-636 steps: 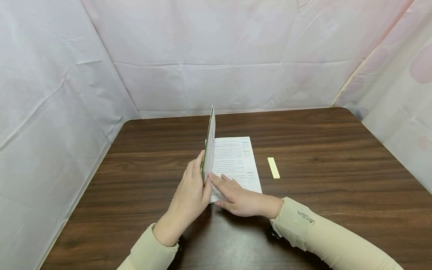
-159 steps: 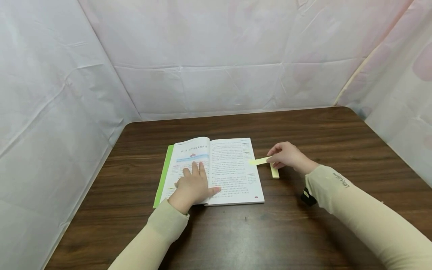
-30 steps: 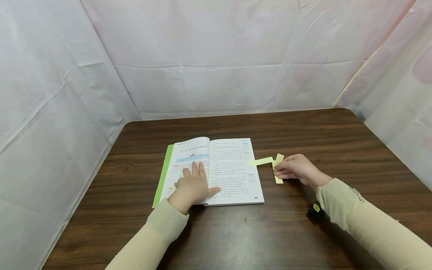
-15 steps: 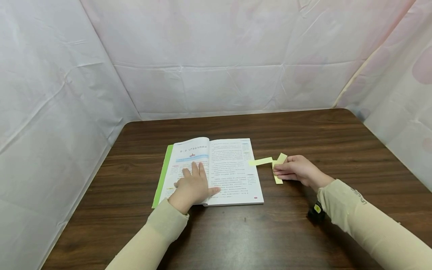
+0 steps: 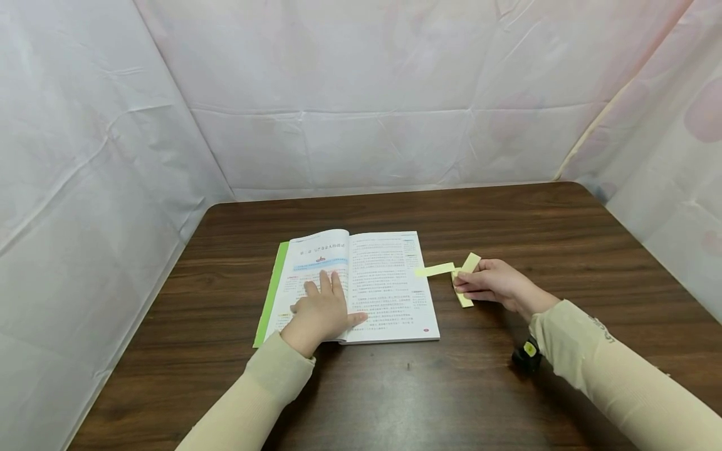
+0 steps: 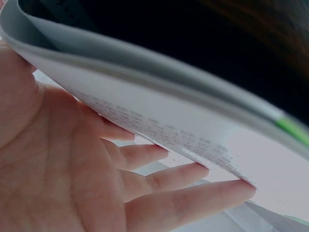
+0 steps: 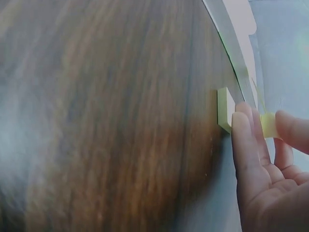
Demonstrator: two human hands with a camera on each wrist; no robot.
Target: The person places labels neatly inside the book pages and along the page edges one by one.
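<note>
An open book [image 5: 389, 288] with a green cover edge lies on the table. My left hand [image 5: 323, 312] rests on its left page, fingers spread and thumb across the fold; in the left wrist view, its extended fingertips touch the printed page [image 6: 193, 130]. A yellow sticky note [image 5: 435, 269] sticks out from the right page's edge. To the right, my right hand [image 5: 499, 285] pinches another yellow strip [image 5: 470, 262], which slants up from the sticky note pad [image 5: 465, 301]. In the right wrist view, thumb and fingers meet around that strip [image 7: 268, 125], beside the pad [image 7: 225, 111].
The brown wood table [image 5: 406, 401] extends around the book. Pale cloth hangs behind it [image 5: 361, 144] and along both sides. A black wrist device [image 5: 527, 355] sits under the right sleeve.
Earlier the book was being opened and the pad lay alone; later a strip stuck to the right page. Over the last second the pinched strip has tilted rightward, while the left hand stayed put.
</note>
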